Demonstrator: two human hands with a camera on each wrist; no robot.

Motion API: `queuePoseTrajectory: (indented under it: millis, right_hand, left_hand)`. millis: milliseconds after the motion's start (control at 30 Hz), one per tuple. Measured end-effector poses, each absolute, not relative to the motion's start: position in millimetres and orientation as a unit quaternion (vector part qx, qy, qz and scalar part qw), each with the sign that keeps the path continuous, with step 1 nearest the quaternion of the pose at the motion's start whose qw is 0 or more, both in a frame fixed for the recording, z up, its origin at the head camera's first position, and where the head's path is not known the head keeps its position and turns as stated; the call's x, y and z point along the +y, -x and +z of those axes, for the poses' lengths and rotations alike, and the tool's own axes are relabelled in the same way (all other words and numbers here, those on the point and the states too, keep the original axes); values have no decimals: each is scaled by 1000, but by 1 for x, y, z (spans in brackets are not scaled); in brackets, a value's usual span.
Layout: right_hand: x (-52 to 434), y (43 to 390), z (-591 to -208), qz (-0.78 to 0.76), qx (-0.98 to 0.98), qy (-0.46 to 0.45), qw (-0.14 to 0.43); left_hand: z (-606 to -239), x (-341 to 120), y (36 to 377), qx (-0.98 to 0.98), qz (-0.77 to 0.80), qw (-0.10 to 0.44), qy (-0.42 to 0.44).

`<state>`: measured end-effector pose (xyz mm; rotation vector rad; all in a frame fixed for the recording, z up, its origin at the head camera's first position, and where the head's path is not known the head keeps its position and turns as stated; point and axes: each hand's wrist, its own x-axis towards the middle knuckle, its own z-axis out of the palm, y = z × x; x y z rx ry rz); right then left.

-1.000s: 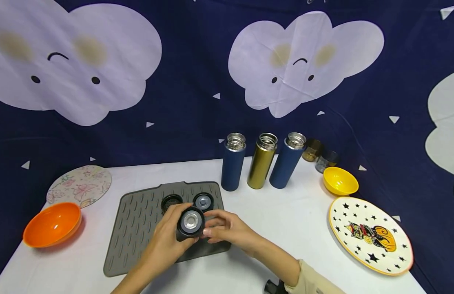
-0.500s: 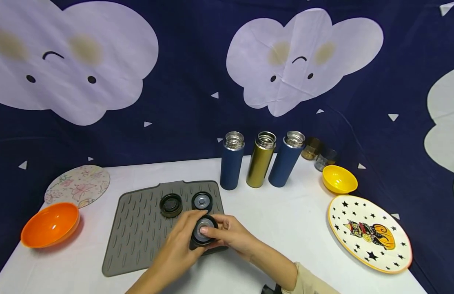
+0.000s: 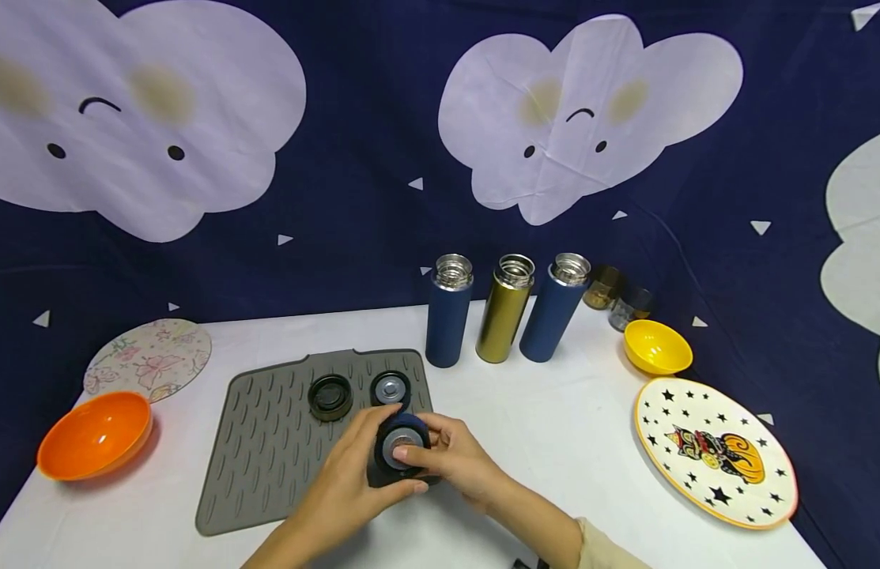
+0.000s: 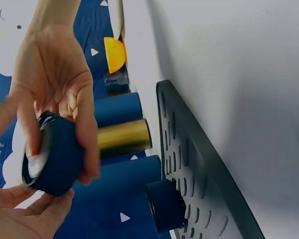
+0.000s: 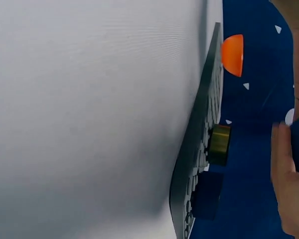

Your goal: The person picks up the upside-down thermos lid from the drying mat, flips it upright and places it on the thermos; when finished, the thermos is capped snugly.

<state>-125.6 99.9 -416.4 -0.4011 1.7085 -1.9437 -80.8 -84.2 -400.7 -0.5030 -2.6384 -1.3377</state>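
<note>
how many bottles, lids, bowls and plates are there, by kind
Tall metal bottles without lids: 3, two navy blue and one gold.
Round lids: 3, two on the grey ribbed mat, one navy blue held in both hands.
Bowls: 2, orange and yellow.
Plates: 2, floral and star-patterned.
Total: 10.

2 lids (image 3: 330, 397) on mat (image 3: 269, 442), flasks (image 3: 504, 310) behind-right

Two lids (image 3: 330, 397) sit on the mat (image 3: 269, 450) right behind the hands, three bottles (image 3: 506, 308) further back. Table (image 3: 553, 427) to the right is open until the star plate (image 3: 717, 454).
</note>
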Motion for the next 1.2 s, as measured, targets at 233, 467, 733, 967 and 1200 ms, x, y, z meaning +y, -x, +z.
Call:
queuePoseTrajectory:
  millis: [233, 467, 733, 967, 1200]
  right_hand:
    - [102, 121, -424, -607, 733, 308, 17]
    - [105, 124, -421, -342, 711, 527, -316]
    - [104, 127, -407, -195, 617, 604, -464]
    - [105, 128, -401, -164, 580, 623, -498]
    - [107, 130, -399, -170, 586, 625, -488]
  left_hand:
    - [-399, -90, 84, -841, -525, 23, 125]
    - [-401, -95, 89, -760, -629, -48, 156]
    - [-400, -89, 84, -686, -671, -61, 275]
    - [-398, -82, 79, -695, -641, -15, 325]
    - [-397, -81, 82, -725, -612, 17, 315]
